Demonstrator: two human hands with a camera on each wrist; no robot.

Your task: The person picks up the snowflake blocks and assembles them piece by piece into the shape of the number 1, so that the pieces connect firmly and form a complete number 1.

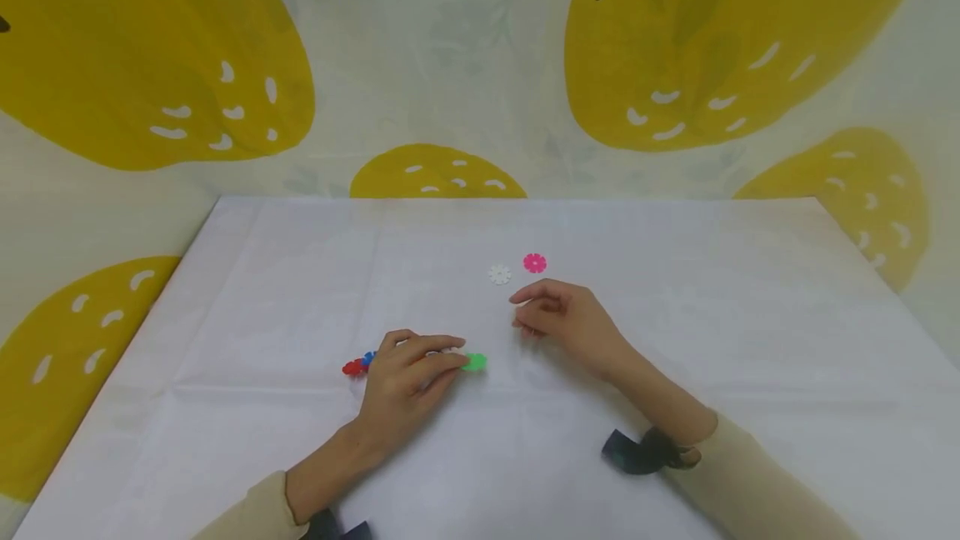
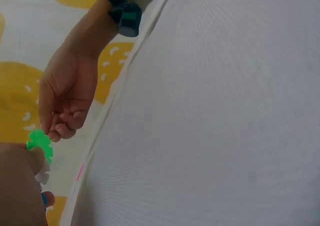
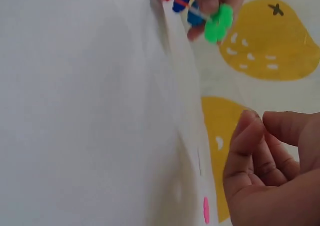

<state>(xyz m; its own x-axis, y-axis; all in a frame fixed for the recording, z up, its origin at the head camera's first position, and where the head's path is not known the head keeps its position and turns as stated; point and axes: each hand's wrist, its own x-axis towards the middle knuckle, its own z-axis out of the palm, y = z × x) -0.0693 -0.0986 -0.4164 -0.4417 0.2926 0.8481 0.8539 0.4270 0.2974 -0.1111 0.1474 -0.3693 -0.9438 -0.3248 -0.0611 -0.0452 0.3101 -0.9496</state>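
Note:
My left hand [image 1: 411, 377] pinches a chain of interlocking plastic snowflake discs. Its green disc [image 1: 477, 362] sticks out beyond the fingertips. At the other end of the chain, a red disc [image 1: 353, 367] and a blue disc [image 1: 368, 358] show past the hand. Fingers cover much of the middle, though a white disc [image 2: 43, 174] appears below the green one in the left wrist view. To the right, my right hand [image 1: 573, 325] is raised with loosely bent fingers, thumb and index tips close together and nothing visible between them.
Beyond my right hand, a loose white disc [image 1: 499, 274] and a pink disc [image 1: 535, 263] lie side by side on the white-covered table [image 1: 675, 273]. A curtain [image 1: 465, 82] printed with yellow fruit hangs behind the table's far edge.

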